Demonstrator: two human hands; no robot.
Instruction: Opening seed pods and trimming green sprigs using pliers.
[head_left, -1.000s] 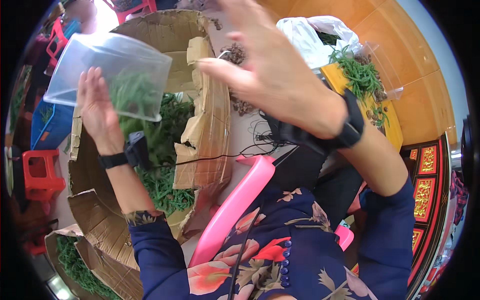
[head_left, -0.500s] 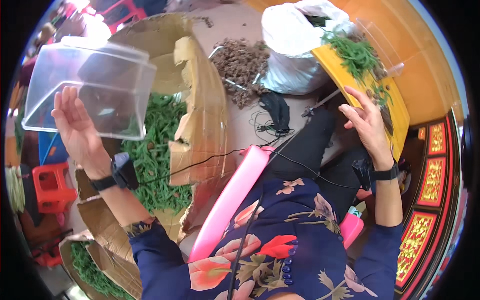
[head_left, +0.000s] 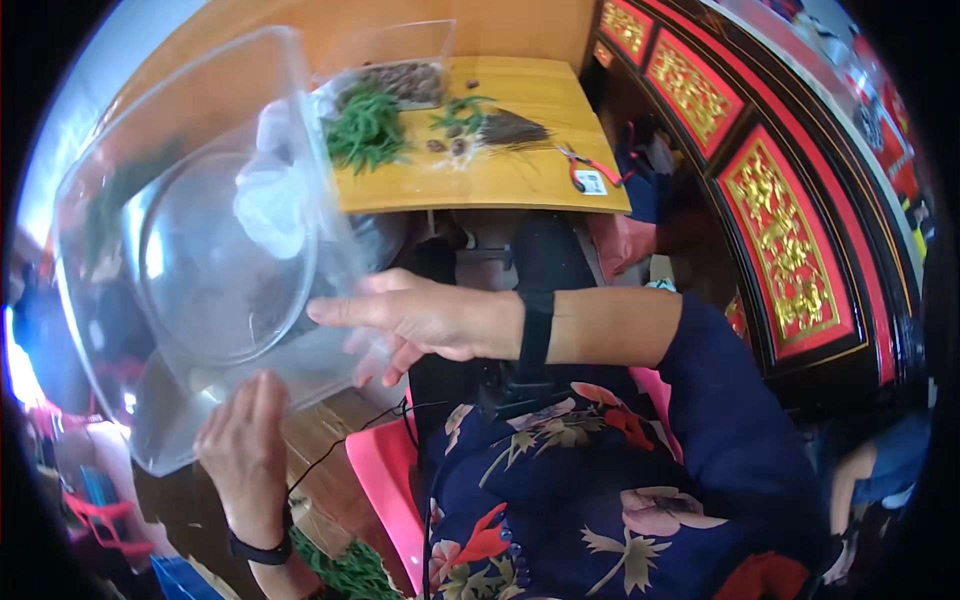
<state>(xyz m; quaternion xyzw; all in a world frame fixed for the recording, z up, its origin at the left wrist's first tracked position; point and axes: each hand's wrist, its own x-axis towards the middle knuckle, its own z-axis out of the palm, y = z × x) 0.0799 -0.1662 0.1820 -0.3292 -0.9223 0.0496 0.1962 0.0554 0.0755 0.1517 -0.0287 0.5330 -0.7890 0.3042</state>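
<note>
A large clear plastic box [head_left: 150,400] is raised and tilted on the left, its round-marked face toward me. My left hand [head_left: 245,450] is closed at its lower edge, fingers together against the plastic. My right hand [head_left: 415,320] reaches across my body to the box's right side. Its thumb lies over the plastic and its fingers curl at the edge, slightly blurred; it looks closed on the box. Dark bands circle both wrists.
Ahead, a yellow table [head_left: 520,185] bears green artificial sprigs [head_left: 365,125], a clear tray of pine cones [head_left: 405,82], thin brown stems [head_left: 512,130] and red-handled pliers [head_left: 590,168]. Carved red-and-gold panels [head_left: 780,230] line the right. A cardboard box [head_left: 315,440] with greenery stands lower left.
My view has swung right toward the table. My right hand has come across to the clear box, which now looms closer; the left hand has moved to its lower edge.
</note>
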